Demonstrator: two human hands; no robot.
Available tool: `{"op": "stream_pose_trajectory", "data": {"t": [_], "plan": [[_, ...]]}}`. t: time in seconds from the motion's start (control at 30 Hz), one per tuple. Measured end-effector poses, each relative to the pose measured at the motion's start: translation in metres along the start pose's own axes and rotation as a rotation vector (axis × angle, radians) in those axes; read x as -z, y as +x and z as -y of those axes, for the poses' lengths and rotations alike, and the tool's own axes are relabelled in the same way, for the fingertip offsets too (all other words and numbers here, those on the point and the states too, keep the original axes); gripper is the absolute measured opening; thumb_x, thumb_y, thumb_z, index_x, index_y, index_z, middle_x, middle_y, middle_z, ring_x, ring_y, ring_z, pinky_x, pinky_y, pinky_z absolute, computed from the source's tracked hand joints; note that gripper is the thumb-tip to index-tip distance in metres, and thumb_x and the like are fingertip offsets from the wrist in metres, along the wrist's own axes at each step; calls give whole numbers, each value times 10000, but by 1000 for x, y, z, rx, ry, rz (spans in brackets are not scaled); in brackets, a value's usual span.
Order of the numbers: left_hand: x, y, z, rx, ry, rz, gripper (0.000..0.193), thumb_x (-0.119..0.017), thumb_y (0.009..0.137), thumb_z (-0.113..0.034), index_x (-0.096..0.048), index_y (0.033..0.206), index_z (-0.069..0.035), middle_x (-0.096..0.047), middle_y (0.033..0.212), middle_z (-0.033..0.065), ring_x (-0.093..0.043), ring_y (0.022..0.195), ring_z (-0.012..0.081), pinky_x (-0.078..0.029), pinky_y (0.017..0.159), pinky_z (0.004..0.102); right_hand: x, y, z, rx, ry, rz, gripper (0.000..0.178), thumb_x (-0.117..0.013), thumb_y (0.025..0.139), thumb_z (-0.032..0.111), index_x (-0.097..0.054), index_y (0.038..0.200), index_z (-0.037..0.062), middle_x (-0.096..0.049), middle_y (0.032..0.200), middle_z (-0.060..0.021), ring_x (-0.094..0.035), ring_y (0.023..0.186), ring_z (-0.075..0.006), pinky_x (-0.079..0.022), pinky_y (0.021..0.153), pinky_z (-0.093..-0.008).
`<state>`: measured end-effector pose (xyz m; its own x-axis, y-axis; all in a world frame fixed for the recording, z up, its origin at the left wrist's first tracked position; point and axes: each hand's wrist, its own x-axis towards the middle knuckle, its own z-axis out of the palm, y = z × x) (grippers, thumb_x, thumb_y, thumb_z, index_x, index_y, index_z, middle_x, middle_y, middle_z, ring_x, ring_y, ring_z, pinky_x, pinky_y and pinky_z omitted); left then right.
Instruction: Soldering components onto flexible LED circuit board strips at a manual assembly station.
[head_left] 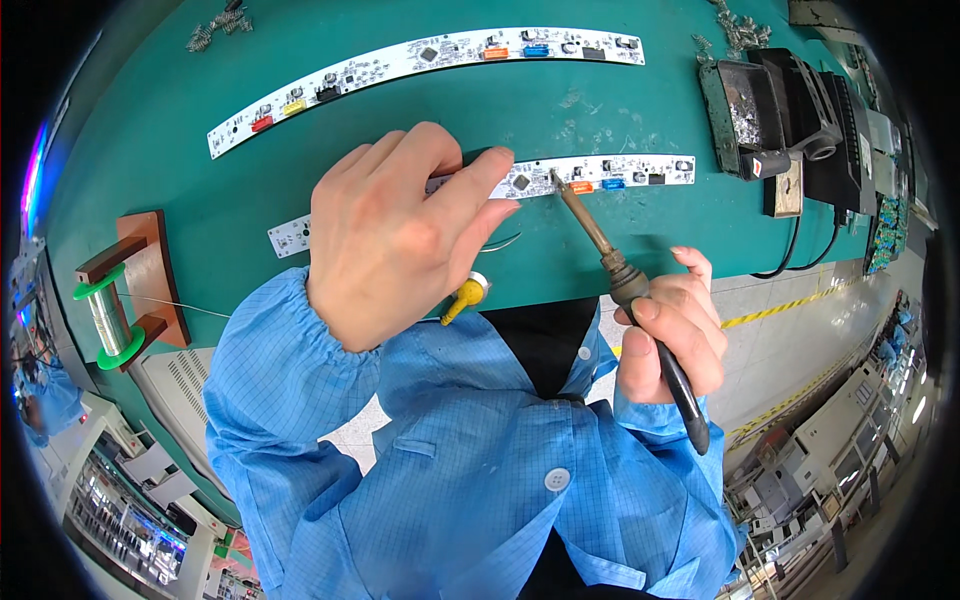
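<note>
My left hand (405,235) lies across a curved white circuit board (640,172). Index finger and thumb grip the strip at its far and near edges, while the palm hides its middle-left stretch. In my right hand (675,335) is a soldering iron (625,280), held like a pen by its black handle. The iron's tip meets the board's face beside an orange connector (581,187), right of a dark square chip (521,183). A short curved length of thin wire (505,241) shows below my left thumb.
Farther back lies a second white circuit board (430,58). A solder spool (108,322) sits on a brown stand (158,275) at left. At right are a metal tray (742,110) and black soldering station (835,140). A yellow-ended piece (465,297) is at the front edge.
</note>
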<state>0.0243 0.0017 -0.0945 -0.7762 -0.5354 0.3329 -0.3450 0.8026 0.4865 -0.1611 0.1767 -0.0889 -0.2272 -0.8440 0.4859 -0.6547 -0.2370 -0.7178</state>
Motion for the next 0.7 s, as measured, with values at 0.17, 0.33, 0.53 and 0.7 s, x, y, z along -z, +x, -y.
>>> {"op": "stream_pose_trajectory", "data": {"t": [0.17,0.33,0.53,0.7], "plan": [[2,0,-1,6,3,11,334,-830,709,-158,-742,1019,-72,-568,788,52,-568,632,198,-453,539,322,1,1,2,2,-4,4,159,-724,756,91,-699,900,31,-639,673,-73,-603,608,-206,-473,909,-501],[9,1,-2,-49,-47,19,374,-837,661,-101,-738,1018,-46,-577,800,85,-567,659,240,-450,550,322,1,2,9,26,-9,-51,123,-720,758,85,-693,872,49,-606,643,-56,-573,577,-192,-481,888,-497],[42,-2,-24,-101,-71,-138,435,-845,615,-104,-733,1026,-20,-592,818,126,-573,688,260,-456,573,335,18,-13,31,173,-117,-171,183,-682,889,330,-589,809,195,-501,677,-6,-455,575,-171,-463,804,-512],[0,-11,-1,-27,-65,30,395,-827,684,-104,-740,1068,-77,-574,805,65,-552,682,237,-442,586,356,17,-12,13,93,1,-163,226,-600,983,339,-557,1024,121,-565,689,-41,-470,597,-195,-453,847,-549]]}}
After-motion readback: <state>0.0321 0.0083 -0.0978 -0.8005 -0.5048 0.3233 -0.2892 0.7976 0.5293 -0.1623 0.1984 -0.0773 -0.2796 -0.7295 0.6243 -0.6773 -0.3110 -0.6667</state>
